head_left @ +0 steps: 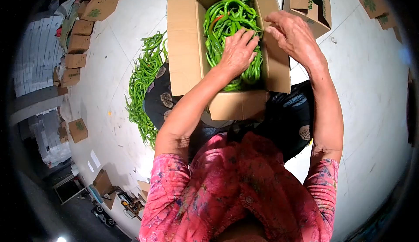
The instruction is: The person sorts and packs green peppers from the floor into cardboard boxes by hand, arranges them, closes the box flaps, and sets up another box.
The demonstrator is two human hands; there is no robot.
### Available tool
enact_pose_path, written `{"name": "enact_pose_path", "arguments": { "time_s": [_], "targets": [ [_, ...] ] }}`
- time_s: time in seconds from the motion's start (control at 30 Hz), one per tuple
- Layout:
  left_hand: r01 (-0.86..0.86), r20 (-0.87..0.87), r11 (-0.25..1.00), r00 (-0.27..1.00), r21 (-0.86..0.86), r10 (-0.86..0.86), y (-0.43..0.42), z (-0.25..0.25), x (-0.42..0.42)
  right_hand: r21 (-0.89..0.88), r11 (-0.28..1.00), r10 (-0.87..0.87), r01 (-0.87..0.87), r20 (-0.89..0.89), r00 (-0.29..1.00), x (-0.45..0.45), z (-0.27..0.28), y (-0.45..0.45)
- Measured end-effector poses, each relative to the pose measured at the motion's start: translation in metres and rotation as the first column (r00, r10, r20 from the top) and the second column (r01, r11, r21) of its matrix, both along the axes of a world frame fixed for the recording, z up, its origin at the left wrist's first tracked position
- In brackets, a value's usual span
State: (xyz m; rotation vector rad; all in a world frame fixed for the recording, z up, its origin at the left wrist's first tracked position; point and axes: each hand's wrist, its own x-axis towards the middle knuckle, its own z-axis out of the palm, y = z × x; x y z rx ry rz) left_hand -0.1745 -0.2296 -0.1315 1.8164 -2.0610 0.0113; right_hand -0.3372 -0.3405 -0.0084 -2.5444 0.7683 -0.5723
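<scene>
An open cardboard box (183, 45) stands in front of me with its flaps folded outward. Long green chili peppers (233, 13) fill it, and one reddish pepper (212, 27) curves among them at the left. My left hand (239, 52) rests on the peppers, palm down with its fingers spread; it does not visibly grip any. Over the box's right flap is my right hand (294, 34), its fingers slightly bent and apart, holding nothing that shows. Whether it touches the flap I cannot tell.
A long heap of green chili peppers (142, 82) lies on the floor beside my left leg. Another cardboard box (307, 6) stands beyond the right flap. Several cartons (78, 37) line the left side, and more cartons (371, 0) are at the upper right.
</scene>
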Motion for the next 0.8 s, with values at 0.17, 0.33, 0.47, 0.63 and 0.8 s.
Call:
{"name": "enact_pose_path", "arguments": {
  "time_s": [0.17, 0.33, 0.47, 0.63, 0.8],
  "targets": [
    [-0.116, 0.026, 0.987, 0.993, 0.115, 0.114, -0.002, 0.008, 0.0, 0.026, 1.0, 0.013, -0.013, -0.017, 1.0, -0.002, 0.005, 0.002],
    [-0.192, -0.081, 0.969, 0.975, 0.157, 0.206, -0.006, 0.004, 0.0, 0.0, 1.0, 0.02, -0.02, -0.027, 0.999, -0.004, 0.004, 0.0],
    [-0.108, 0.013, 0.986, 0.994, 0.128, 0.107, 0.003, -0.002, -0.008, 0.029, 0.999, 0.029, -0.028, -0.023, 0.999, -0.004, 0.006, 0.001],
    [-0.009, 0.182, 0.989, 0.983, 0.151, -0.019, 0.004, -0.012, -0.004, 0.017, 1.0, 0.021, -0.02, -0.036, 0.999, -0.007, 0.003, 0.001],
    [-0.048, 0.019, 0.999, 0.999, -0.001, 0.048, -0.001, -0.022, -0.023, 0.007, 1.0, 0.001, -0.001, -0.06, 0.998, -0.005, 0.005, 0.001]
  ]
}}
